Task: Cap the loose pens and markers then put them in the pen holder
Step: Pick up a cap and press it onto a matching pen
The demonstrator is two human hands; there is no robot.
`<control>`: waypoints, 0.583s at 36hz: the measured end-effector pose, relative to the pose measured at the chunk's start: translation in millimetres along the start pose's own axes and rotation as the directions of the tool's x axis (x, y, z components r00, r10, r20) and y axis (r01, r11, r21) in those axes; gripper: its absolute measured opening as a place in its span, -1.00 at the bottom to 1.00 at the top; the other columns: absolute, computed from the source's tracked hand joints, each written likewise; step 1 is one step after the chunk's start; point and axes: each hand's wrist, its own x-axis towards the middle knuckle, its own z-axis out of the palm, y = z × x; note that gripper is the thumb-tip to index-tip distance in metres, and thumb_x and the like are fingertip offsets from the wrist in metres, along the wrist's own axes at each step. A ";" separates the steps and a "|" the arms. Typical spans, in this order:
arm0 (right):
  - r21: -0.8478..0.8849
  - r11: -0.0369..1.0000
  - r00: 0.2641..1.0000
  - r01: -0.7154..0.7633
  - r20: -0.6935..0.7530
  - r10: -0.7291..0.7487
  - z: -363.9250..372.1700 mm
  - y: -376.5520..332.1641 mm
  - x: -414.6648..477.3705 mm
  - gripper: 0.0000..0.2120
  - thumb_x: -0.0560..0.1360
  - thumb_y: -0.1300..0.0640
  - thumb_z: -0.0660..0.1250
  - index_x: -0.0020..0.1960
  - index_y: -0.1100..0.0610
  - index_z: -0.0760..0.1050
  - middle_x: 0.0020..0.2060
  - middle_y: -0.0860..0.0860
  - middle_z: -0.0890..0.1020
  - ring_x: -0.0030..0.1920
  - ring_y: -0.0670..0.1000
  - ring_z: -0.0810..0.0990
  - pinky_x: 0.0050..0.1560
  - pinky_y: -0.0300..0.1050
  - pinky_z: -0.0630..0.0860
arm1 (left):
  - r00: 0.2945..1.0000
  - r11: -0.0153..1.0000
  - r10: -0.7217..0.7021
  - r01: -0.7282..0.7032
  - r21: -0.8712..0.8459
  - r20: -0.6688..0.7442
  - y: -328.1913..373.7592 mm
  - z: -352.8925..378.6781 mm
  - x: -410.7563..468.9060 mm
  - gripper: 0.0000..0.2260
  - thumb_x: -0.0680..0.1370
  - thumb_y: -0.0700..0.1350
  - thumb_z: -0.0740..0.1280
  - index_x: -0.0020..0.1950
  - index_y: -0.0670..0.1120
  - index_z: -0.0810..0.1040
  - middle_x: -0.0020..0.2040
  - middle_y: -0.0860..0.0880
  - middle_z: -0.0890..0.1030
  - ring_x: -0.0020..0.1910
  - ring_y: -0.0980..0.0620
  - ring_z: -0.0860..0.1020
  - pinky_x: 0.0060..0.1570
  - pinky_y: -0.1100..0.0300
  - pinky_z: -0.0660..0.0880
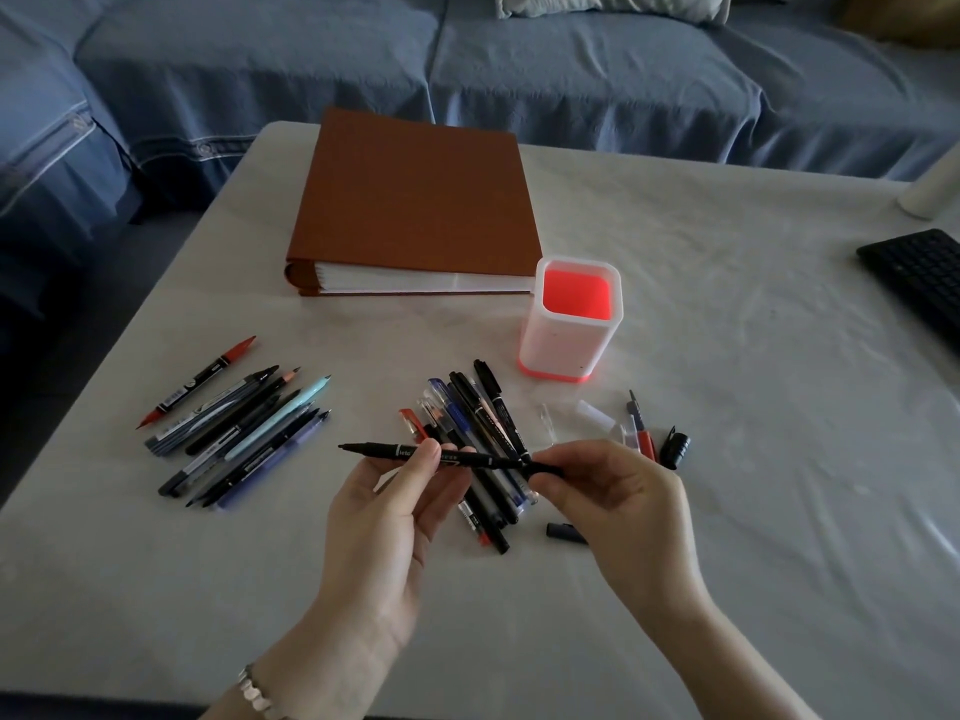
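My left hand [387,517] pinches the middle of a black marker [379,449] held level above the table, its bare tip pointing left. My right hand [608,491] grips the marker's right end, where a black cap sits under my fingers. Under my hands lies a pile of pens [475,428]. A second group of pens and pencils [239,428] lies to the left. Loose caps [675,449] and clear caps [592,414] rest to the right, one dark cap [563,532] near my right palm. The white pen holder [571,324] with a red inside stands upright behind, with nothing visible in it.
A brown binder [415,200] lies at the back of the white table [727,511], touching the holder's left side. A black keyboard [919,278] is at the right edge, a white cylinder [935,184] behind it. A blue sofa [467,54] runs along the far side.
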 end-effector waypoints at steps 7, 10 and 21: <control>0.059 0.997 0.998 -0.055 0.004 0.055 -0.5 -2.9 -4.4 -0.74 0.28 0.45 0.43 -0.30 0.09 0.62 -0.38 -0.02 0.68 -0.38 -0.12 0.61 -0.23 -0.09 0.59 | 0.999 1.000 0.019 -0.019 0.012 0.036 1.9 -1.2 -4.6 -0.94 0.46 -0.30 0.30 -0.21 -0.20 0.51 -0.37 -0.06 0.67 -0.32 0.06 0.66 -0.33 0.29 0.59; 0.036 0.998 0.998 -0.059 0.011 0.058 0.0 -2.8 -4.6 -0.74 0.29 0.44 0.44 -0.31 0.07 0.61 -0.38 -0.04 0.69 -0.38 -0.12 0.61 -0.24 -0.13 0.59 | 0.999 0.999 0.023 -0.024 0.031 0.048 -0.4 -0.9 -7.2 -0.94 0.46 -0.30 0.30 -0.21 -0.19 0.50 -0.37 -0.06 0.66 -0.33 0.05 0.66 -0.33 0.29 0.59; -0.228 0.971 0.997 0.068 -0.027 -0.076 -0.3 1.2 -5.9 -0.68 0.27 0.34 0.50 -0.29 -0.10 0.62 -0.33 -0.17 0.68 -0.29 -0.16 0.65 -0.16 -0.14 0.60 | 0.979 0.973 0.162 -0.179 0.145 0.124 -4.3 5.1 -12.8 -0.84 0.46 -0.37 0.26 -0.25 -0.15 0.44 -0.34 -0.09 0.68 -0.32 0.00 0.67 -0.48 0.29 0.52</control>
